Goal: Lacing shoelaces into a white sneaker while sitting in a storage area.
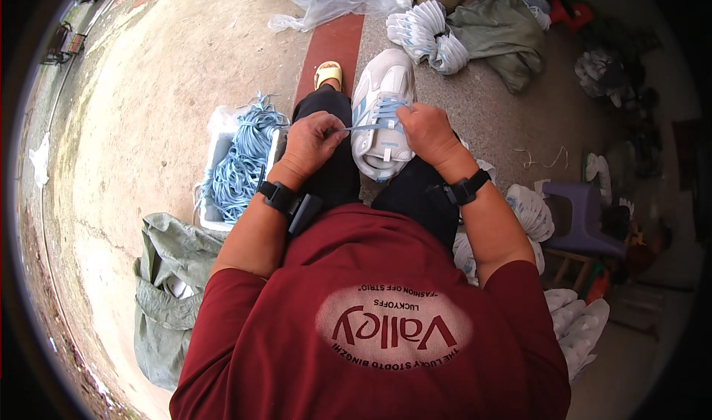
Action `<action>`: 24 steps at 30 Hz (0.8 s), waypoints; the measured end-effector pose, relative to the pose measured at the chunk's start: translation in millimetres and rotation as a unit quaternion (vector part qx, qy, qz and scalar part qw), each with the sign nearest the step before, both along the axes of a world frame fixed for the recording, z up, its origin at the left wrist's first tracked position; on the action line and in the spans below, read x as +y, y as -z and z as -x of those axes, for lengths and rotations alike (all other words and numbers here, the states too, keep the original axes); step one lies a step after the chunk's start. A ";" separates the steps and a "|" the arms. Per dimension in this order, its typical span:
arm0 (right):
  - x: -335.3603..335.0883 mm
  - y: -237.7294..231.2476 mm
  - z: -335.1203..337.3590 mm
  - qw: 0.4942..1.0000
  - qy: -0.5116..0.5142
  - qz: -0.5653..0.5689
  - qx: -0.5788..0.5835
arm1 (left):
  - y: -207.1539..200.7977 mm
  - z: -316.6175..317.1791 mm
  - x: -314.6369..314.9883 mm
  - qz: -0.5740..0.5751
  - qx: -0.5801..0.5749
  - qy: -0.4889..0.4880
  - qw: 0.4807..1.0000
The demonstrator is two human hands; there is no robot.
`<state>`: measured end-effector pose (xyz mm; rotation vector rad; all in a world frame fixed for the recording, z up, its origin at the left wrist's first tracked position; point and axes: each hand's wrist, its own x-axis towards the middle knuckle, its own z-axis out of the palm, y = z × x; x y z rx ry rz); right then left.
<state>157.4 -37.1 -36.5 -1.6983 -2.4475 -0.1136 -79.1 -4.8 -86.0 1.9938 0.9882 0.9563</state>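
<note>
A white and grey shoe [386, 71] with light blue trim lies over my lap, its toe pointing away from me. Light blue shoelace [363, 128] is threaded through part of its front, and one strand stretches taut to the left. The fingers of my left hand [315, 142] pinch that strand beside the shoe. On the other side, my right hand [432, 132] is closed at the shoe's edge, thumb and finger together on the lace at the eyelets. My right fingertips are partly hidden.
A white box [217, 225] full of blue laces [248, 160] stands left of my legs. A green-grey sack [167, 301] lies nearer. Bundled white shoe pieces [426, 38] and a green cloth sack [504, 38] lie ahead right. A purple stool [582, 220] stands to the right.
</note>
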 end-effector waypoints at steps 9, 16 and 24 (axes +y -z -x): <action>6.4 10.0 -9.7 0.776 0.163 0.249 0.556 | -2.8 -1.9 -1.9 -0.024 0.026 0.010 0.999; -4.5 15.5 -29.3 0.694 0.175 0.320 0.621 | 4.3 -3.8 8.8 -0.095 0.019 -0.139 0.986; -41.0 22.0 4.2 0.953 0.139 -0.063 0.261 | -20.6 26.1 11.4 -0.215 -0.057 -0.184 0.958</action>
